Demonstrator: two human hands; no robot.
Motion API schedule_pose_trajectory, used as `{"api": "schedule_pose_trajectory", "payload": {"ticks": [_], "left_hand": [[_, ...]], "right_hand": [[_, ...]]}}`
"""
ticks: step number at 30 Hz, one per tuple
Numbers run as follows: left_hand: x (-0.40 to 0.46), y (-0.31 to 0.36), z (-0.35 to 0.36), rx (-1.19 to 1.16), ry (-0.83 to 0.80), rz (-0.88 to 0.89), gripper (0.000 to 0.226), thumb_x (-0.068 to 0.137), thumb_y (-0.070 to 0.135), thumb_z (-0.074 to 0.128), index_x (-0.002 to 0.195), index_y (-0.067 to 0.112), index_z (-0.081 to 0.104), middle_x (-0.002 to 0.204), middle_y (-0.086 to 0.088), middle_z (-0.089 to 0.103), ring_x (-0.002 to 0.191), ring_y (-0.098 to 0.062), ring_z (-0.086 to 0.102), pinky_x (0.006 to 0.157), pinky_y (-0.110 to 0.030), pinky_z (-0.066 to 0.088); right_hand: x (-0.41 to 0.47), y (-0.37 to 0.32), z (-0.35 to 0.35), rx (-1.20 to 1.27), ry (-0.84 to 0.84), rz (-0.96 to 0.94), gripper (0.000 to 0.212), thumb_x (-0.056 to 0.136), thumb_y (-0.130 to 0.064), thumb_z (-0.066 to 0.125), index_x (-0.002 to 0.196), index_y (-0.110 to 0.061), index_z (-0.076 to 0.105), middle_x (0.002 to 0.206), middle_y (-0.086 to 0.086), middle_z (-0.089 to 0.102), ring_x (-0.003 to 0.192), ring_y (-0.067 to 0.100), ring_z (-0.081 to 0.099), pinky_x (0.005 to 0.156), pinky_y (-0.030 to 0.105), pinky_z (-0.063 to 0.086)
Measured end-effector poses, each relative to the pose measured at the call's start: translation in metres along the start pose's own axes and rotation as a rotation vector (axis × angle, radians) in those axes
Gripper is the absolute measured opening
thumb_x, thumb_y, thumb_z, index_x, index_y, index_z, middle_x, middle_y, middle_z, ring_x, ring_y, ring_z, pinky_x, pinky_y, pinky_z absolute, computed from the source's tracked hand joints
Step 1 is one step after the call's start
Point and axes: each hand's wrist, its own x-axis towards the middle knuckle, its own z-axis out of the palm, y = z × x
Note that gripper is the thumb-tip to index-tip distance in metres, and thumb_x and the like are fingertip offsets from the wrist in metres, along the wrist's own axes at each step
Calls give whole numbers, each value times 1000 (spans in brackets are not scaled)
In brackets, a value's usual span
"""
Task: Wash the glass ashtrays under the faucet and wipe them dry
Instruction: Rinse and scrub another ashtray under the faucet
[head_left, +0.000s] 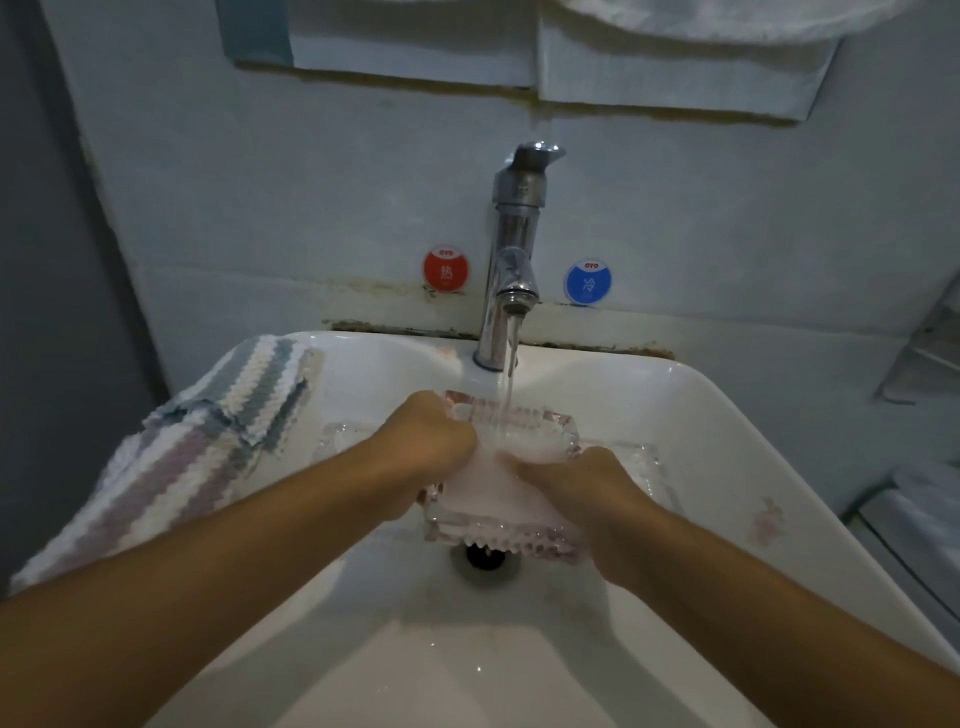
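The glass ashtray (506, 483) is held over the sink (727, 467), under water running from the faucet (511, 249). The left hand (431, 441) grips its left edge; the right hand (582, 483) grips its right side, fingers inside.

A white sink (727, 415) carries everything. A striped cloth (208, 447) drapes over its rim, left of the fingers (457, 441). Two more glass ashtrays (639, 462) rest in the basin behind the fingers, one on each side. The drain (485, 556) lies just below them.
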Motion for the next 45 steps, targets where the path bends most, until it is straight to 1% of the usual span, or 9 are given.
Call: {"api": "schedule_pose_trajectory", "payload": {"ticks": [4, 8, 15, 20, 25, 30, 35, 41, 45], "left_hand": [[-3, 7, 1, -13, -68, -22, 18, 93, 13, 68, 90, 14, 51, 94, -7, 61, 75, -16, 56, 55, -25, 43], [-3, 6, -3, -22, -40, 8, 61, 79, 18, 84, 124, 18, 43, 110, -4, 60, 84, -16, 61, 60, -29, 54], [-1, 5, -14, 256, 46, 64, 42, 75, 41, 83, 84, 15, 52, 84, -4, 63, 69, -15, 60, 53, -26, 47], [6, 1, -9, 709, 35, 245, 52, 76, 73, 64, 89, 22, 60, 89, 2, 64, 76, -12, 59, 64, -30, 46], [15, -7, -5, 761, -46, 381, 44, 92, 63, 52, 81, 22, 57, 80, -1, 63, 71, -18, 60, 65, -34, 45], [18, -7, -9, 683, -54, 353, 33, 103, 45, 45, 104, 14, 57, 103, -8, 63, 90, -25, 59, 76, -36, 46], [14, -6, -5, 413, -105, 240, 26, 107, 35, 38, 114, 14, 52, 108, -9, 61, 97, -25, 61, 89, -46, 55], [8, -7, 7, 261, -17, 189, 21, 106, 34, 40, 112, 17, 50, 100, -4, 57, 86, -18, 57, 71, -33, 52], [10, -8, 7, 150, -28, 134, 18, 98, 32, 61, 107, 17, 59, 98, -3, 64, 86, -18, 63, 71, -35, 57]], "right_hand": [[6, 3, -3, 24, 43, 2, 25, 94, -25, 65, 112, -7, 63, 99, 15, 71, 75, 25, 67, 48, 23, 53], [8, 1, -2, 12, 60, 16, 20, 99, -11, 47, 116, -7, 58, 101, 15, 68, 81, 28, 67, 48, 26, 55], [-7, -2, 1, -109, -62, -88, 25, 91, -23, 72, 109, -9, 63, 94, 8, 71, 79, 20, 68, 42, 20, 49], [-6, -2, 0, -188, -66, -144, 15, 94, -21, 68, 98, -8, 64, 86, 4, 68, 72, 12, 60, 48, 17, 46], [1, 1, 0, -244, -100, -124, 25, 90, -7, 60, 115, -3, 61, 98, 8, 65, 82, 16, 59, 58, 25, 43], [6, -4, -6, -153, -62, -48, 19, 88, -16, 72, 104, -8, 67, 90, 8, 70, 78, 20, 64, 57, 26, 46], [10, -6, -14, -43, -12, -38, 14, 90, -14, 69, 102, -5, 67, 95, 14, 72, 80, 28, 67, 57, 30, 51], [6, -6, -17, 210, -35, 67, 17, 87, -9, 69, 104, -7, 65, 101, 14, 73, 96, 32, 71, 90, 47, 58], [9, -4, -16, 180, -11, 76, 14, 93, -5, 62, 107, -6, 64, 103, 16, 73, 95, 33, 70, 80, 41, 60]]}}
